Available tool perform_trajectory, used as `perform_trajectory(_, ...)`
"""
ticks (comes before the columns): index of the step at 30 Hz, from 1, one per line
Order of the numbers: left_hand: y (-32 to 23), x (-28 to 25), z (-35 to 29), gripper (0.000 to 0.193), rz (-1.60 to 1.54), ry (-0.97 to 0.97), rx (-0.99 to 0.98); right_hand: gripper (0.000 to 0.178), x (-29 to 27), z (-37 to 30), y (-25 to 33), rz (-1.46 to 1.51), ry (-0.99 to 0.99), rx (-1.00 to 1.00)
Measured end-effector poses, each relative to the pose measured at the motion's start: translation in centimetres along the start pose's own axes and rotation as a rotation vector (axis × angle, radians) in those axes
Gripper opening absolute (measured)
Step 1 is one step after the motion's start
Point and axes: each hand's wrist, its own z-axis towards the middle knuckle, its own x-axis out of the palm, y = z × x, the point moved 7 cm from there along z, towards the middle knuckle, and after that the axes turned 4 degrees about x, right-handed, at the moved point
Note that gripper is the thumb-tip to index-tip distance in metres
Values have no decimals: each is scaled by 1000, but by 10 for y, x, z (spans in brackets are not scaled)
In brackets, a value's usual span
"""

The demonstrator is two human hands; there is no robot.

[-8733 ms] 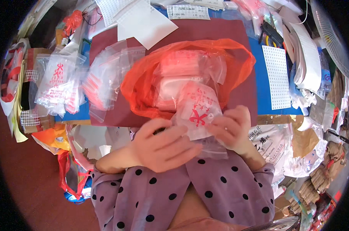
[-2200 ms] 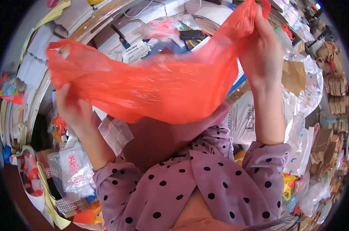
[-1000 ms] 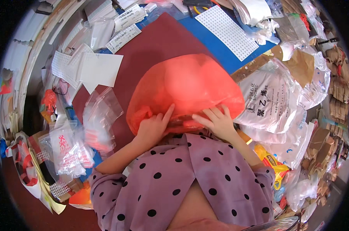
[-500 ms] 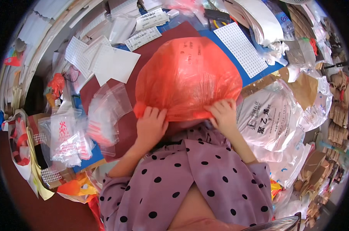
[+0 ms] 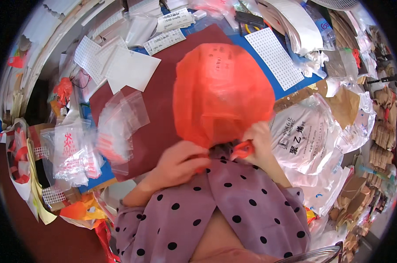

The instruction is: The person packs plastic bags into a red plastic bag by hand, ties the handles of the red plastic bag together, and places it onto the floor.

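A puffed-up red plastic bag [image 5: 222, 92] with dark print on its upper part rests on the dark red mat [image 5: 163, 87] in front of me. My left hand [image 5: 183, 162], slightly blurred, is closed on the bag's near left corner, with a bit of red plastic showing at the fingertips. My right hand [image 5: 257, 138] grips the near right corner, where a red twist of plastic sticks out of the fist. Between the hands the near edge of the bag hangs close to my polka-dot clothing. What is inside the bag cannot be made out.
Clear zip bags [image 5: 119, 127] lie left of the mat, with more printed clear bags [image 5: 71, 153] beyond. White sheets [image 5: 132, 72] and label strips [image 5: 165, 41] are at the back left. A dotted sheet [image 5: 275, 57] lies behind the red bag, and a large white printed sack [image 5: 303, 136] sits at right.
Both hands have pulled the bag's near corners toward my body. The left hand has moved down and right, and the bag's left side has drawn in, baring more mat.
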Motion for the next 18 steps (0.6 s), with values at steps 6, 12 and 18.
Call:
perform_trajectory(6,1,37,58,40,-499,290,-34,36,27,10,1,274,114,-19)
perform_trajectory(12,34,50,66,72,144,438,-87,37,15,9,-9,278,105,64)
perform_trajectory(18,42,40,76,39,92,284,-33,20,-17,-8,-31,734,-216,644)
